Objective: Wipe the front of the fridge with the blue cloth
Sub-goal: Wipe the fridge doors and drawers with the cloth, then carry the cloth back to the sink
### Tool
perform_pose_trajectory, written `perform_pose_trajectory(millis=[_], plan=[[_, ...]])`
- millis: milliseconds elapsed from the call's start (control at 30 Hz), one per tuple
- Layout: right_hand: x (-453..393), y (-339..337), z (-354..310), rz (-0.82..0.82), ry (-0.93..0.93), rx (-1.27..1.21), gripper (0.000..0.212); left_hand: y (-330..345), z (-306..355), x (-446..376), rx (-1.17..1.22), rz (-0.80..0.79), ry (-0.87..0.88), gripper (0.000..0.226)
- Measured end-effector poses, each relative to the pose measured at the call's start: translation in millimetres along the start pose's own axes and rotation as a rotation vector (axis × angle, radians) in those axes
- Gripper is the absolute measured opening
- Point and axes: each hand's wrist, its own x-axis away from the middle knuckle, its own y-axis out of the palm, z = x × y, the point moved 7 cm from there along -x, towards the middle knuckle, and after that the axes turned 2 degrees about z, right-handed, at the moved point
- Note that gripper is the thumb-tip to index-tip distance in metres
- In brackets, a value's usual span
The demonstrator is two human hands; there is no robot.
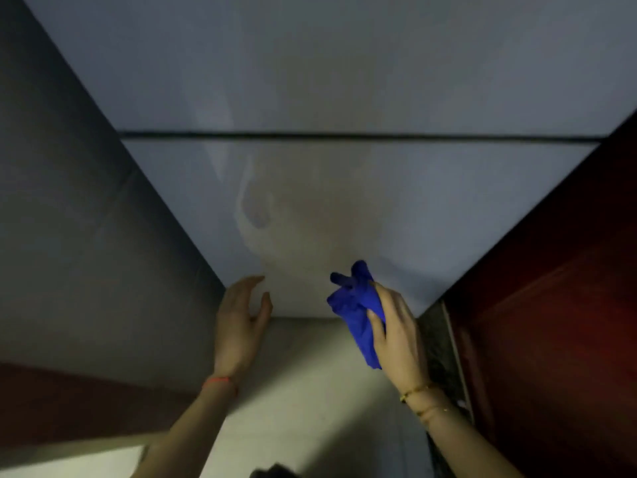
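The fridge front [431, 208] fills the middle of the head view, a glossy pale grey surface with a dark horizontal seam [344, 135] between its upper and lower doors. Faint smears and a reflection show around its centre. My right hand [396, 332] grips the crumpled blue cloth [358, 305], held low near the bottom edge of the lower door; whether the cloth touches the door I cannot tell. My left hand [239, 322] is open, fingers spread, beside the lower left corner of the door and holding nothing.
A dark grey wall or panel [86, 219] runs along the left of the fridge. A dark red wooden cabinet [568, 305] stands close on the right. Light floor [310, 391] lies below the fridge, and a speckled stone strip [437, 346] runs by the cabinet.
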Motion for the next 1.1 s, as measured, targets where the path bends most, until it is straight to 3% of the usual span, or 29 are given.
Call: perform_pose_trajectory(millis=[200, 367, 500, 567, 600, 633, 667, 700, 800, 833, 933, 1100], plan=[[88, -161, -68, -0.190, 0.381, -0.050, 0.044, -119, 118, 68, -0.076, -0.413, -0.263, 0.026], [162, -295, -146, -0.317, 0.733, -0.119, 0.043, -235, 215, 139, -0.051, -0.557, -0.455, 0.019], [214, -372, -185, -0.403, 0.960, -0.091, 0.046, -291, 246, 187, -0.089, -0.682, -0.579, 0.019], [239, -388, -195, -0.472, 1.077, -0.034, 0.023, -305, 247, 200, -0.078, -0.704, -0.640, 0.021], [242, -395, -192, -0.382, 1.111, 0.034, 0.017, -308, 244, 202, -0.078, -0.697, -0.658, 0.021], [254, -410, -187, -0.296, 1.161, 0.110, 0.051, -311, 243, 201, -0.101, -0.700, -0.664, 0.021], [266, -413, -174, -0.120, 1.301, 0.005, 0.054, -310, 240, 199, -0.116, -0.712, -0.657, 0.021], [277, -417, -163, 0.077, 1.445, 0.019, 0.036, -308, 236, 196, -0.139, -0.741, -0.656, 0.021], [284, -392, -167, -0.290, 1.313, -0.065, 0.040, -292, 223, 178, -0.195, -0.832, -0.595, 0.035], [288, -395, -167, -0.325, 1.302, -0.085, 0.040, -284, 220, 169, -0.227, -0.848, -0.550, 0.044], [287, -417, -172, -0.146, 1.294, -0.088, 0.047, -270, 242, 140, -0.316, -0.883, -0.433, 0.050], [311, -429, -186, 0.149, 1.450, -0.180, 0.050, -243, 272, 110, -0.351, -1.029, -0.309, 0.046]])
